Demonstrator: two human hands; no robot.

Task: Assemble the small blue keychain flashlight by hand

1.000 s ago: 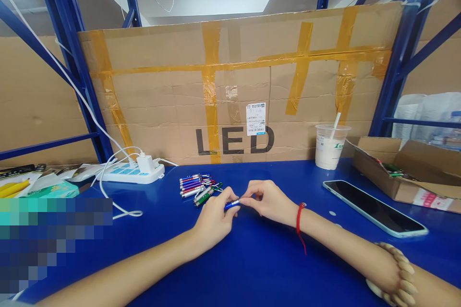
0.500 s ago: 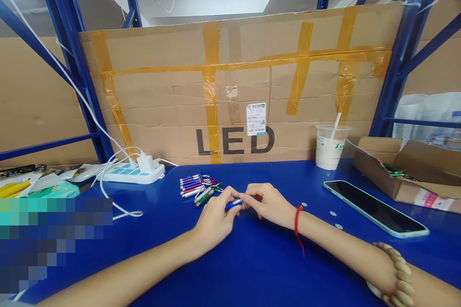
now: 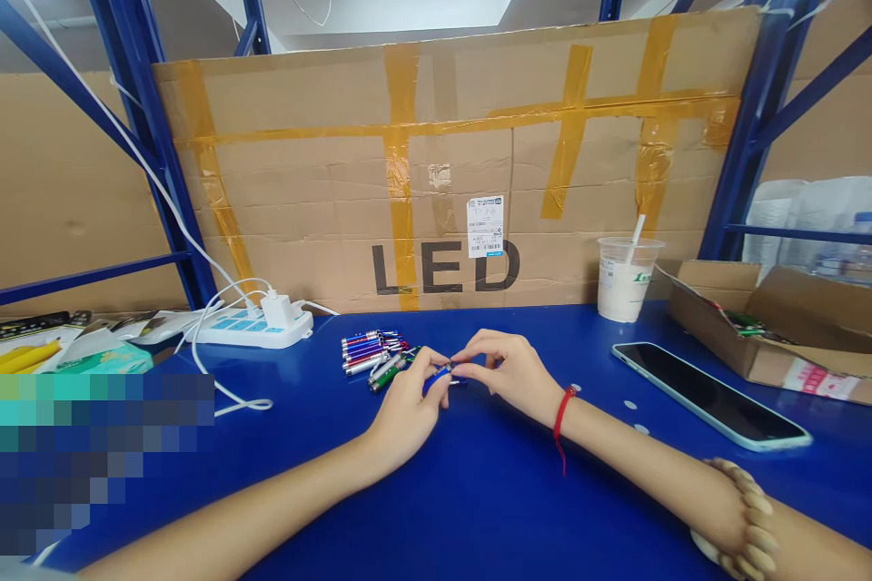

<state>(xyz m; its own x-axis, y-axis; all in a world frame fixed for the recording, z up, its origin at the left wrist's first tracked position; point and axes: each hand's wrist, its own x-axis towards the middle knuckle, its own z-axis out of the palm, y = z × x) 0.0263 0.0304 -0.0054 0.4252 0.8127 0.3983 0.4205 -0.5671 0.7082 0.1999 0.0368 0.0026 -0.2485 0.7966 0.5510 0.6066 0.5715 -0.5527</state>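
Note:
My left hand (image 3: 407,406) is closed around a small blue metal tube (image 3: 437,379), which looks like a mini flashlight. At the tube's right end, the thumb and forefinger of my right hand (image 3: 500,365) are pinched together. Whether a tiny part sits between those fingertips is too small to tell. A short silvery piece (image 3: 459,382) shows just below them. Behind my left hand lies a pile of similar small tubes (image 3: 371,352) in blue, purple, red, silver and green. My left fingers cover part of the held tube.
On the right of the blue table lie a phone (image 3: 712,395), a cup with a straw (image 3: 623,280) and an open cardboard box (image 3: 769,354). Several small white discs (image 3: 630,405) lie near my right wrist. A power strip (image 3: 252,327) with white cables stands at the left.
My right hand has risen slightly and its fingers have straightened into a pinch at the tube's end. The blue tube has tilted a little in my left hand.

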